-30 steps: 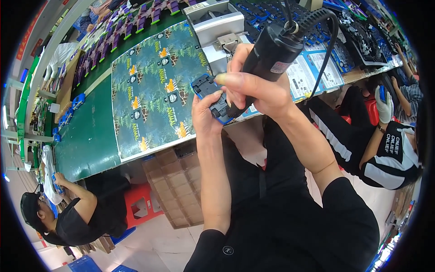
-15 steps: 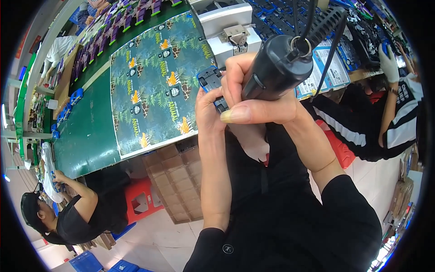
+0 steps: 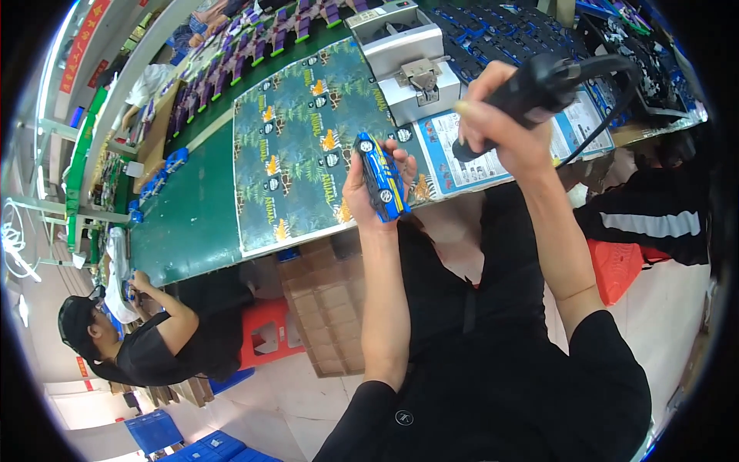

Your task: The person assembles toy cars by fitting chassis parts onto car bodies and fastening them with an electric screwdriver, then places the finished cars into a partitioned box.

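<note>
A blue toy car with yellow markings and silver wheels lies on its side in my left hand. The fingers curl round it, and its side faces up. To the right, my right hand grips a black electric screwdriver by its body. Its cord loops down on the right. The screwdriver is tilted and apart from the car, its lower end near the white and blue printed sheet. Under the car spreads a green animal-print sheet.
A white metal device stands beyond my hands. Black and blue parts fill the back right. Blue toy cars and purple-green pieces lie on the green surface. One co-worker sits left; another's leg shows right. A cardboard divider stands below the bench.
The screwdriver has come away from the toy car, up and to the right. My left hand has turned the car from its underside to its blue side. The view has shifted too.
</note>
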`<control>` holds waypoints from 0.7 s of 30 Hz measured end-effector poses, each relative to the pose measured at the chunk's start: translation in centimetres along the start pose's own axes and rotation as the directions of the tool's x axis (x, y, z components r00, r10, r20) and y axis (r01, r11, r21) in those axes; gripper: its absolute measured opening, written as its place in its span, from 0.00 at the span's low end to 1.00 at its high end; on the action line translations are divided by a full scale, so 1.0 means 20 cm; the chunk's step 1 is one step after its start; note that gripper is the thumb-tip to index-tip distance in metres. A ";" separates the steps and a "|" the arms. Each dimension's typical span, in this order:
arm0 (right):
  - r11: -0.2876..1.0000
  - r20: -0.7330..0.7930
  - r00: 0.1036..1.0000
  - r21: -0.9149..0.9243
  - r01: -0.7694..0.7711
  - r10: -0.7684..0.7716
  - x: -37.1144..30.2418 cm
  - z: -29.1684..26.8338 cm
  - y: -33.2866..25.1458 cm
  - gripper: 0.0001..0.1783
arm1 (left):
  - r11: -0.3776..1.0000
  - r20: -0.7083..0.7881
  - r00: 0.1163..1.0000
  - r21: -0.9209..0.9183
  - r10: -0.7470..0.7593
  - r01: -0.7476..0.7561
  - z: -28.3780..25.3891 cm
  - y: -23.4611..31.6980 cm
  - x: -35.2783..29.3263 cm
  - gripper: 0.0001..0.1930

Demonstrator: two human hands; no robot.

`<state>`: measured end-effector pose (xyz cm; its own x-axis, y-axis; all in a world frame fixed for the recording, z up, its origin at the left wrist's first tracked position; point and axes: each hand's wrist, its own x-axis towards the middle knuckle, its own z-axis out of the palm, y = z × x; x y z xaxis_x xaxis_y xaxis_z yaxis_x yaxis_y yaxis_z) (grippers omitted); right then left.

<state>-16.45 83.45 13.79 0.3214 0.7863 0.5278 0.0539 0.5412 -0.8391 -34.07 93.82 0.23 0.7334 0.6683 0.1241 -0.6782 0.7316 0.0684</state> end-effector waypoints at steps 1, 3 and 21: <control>1.000 -0.033 0.999 -0.018 -0.014 0.014 -0.01 0.00 0.04 0.09 | 1.000 0.005 1.000 0.013 -0.004 0.004 0.00 0.00 0.00 0.22; 0.996 -0.064 0.998 -0.086 -0.028 0.023 -0.02 -0.02 0.12 0.10 | 1.000 0.029 1.000 -0.023 0.007 -0.006 0.00 0.00 -0.02 0.22; 0.995 -0.174 0.984 -0.089 -0.051 0.035 -0.02 -0.05 0.21 0.10 | 0.998 0.186 0.981 -0.020 0.062 -0.060 -0.06 0.01 -0.08 0.29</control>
<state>-15.34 85.09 9.82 0.4826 0.7407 0.4675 0.1219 0.4718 -0.8733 -35.38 93.14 -1.21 0.6686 0.6758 0.3103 -0.7197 0.6931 0.0410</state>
